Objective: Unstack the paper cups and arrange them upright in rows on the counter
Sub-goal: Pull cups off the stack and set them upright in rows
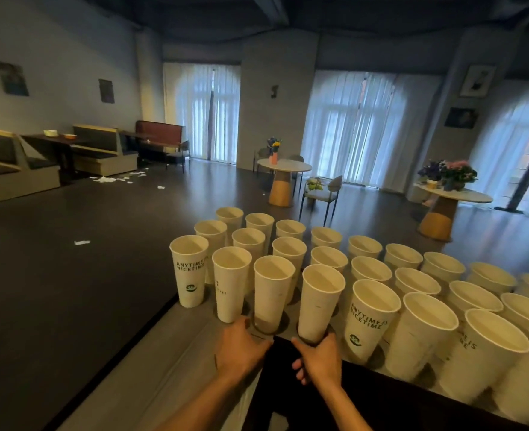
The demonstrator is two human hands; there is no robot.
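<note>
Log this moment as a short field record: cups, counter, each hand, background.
cups: many white paper cups standing upright in rows, none visibly stacked
counter: grey counter, cups fill its far and right parts
right hand: right hand grips the base of a front-row cup
left hand: left hand at the bases of two front-row cups, grip unclear
background: round table with flowers
</note>
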